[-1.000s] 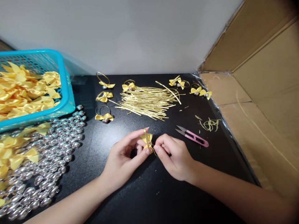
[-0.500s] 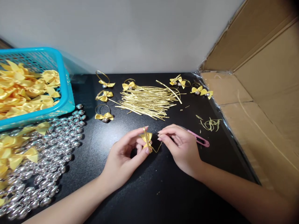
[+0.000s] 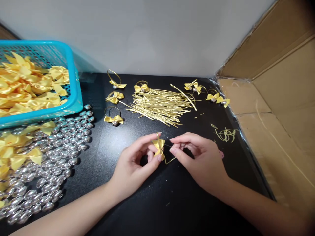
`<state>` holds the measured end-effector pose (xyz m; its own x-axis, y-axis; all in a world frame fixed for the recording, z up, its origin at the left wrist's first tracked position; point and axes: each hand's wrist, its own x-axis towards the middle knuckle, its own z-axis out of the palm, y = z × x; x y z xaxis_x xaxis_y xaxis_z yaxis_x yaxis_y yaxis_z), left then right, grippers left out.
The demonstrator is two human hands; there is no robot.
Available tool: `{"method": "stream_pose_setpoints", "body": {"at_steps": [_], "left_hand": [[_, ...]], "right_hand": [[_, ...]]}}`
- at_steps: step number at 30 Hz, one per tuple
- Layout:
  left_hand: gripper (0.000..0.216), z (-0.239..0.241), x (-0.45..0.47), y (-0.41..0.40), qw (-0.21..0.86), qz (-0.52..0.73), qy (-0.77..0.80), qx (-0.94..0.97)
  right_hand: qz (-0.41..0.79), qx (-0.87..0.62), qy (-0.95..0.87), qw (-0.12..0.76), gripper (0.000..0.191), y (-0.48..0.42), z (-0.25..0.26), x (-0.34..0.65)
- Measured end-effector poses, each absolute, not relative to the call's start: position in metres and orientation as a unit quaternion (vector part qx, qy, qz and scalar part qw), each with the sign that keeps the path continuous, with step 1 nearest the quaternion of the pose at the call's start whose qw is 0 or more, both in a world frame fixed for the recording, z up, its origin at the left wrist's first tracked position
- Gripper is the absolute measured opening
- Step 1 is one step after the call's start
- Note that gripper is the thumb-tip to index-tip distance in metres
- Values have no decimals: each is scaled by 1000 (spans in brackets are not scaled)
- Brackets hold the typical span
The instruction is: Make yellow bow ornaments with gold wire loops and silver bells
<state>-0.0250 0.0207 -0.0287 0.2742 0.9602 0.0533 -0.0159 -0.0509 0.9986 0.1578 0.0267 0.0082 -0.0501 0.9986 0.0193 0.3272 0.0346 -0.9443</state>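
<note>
Near the middle of the black table, my left hand (image 3: 137, 160) grips a yellow ribbon bow (image 3: 159, 144) between thumb and fingers. A gold twist tie (image 3: 159, 141) stands as a narrow loop against the bow, pressed at its ends by my thumb and index finger. To the right, my right hand (image 3: 197, 154) pinches a thin strand that runs to the bow. Below it, a bent gold tail leads from the bow toward my right thumb. A pink tool (image 3: 221, 154) lies mostly hidden behind my right hand.
Gold twist ties (image 3: 159, 106) lie piled ahead, with several finished bow loops (image 3: 114, 119) around them. At left are a blue basket (image 3: 76, 95) of bows and silver beads (image 3: 59, 154). Gold scraps (image 3: 226, 134) lie right, beside a cardboard wall (image 3: 278, 75).
The view has shifted slightly. My right hand has drawn a little away from the bow, stretching the strand, and now covers most of the pink tool. My left hand keeps its hold.
</note>
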Motion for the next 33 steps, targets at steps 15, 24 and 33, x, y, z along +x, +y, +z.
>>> {"method": "stream_pose_setpoints", "body": {"at_steps": [15,24,33], "left_hand": [[44,-32,-24,20,549,441,409,580],[42,-30,-22,21,537,442,407,593],[38,-29,-20,21,522,443,406,605]], "right_hand": [[365,-552,-701,265,12,28,22,164],[325,-542,-755,177,23,25,29,170],[350,-516,-754,208,34,26,25,165]]}}
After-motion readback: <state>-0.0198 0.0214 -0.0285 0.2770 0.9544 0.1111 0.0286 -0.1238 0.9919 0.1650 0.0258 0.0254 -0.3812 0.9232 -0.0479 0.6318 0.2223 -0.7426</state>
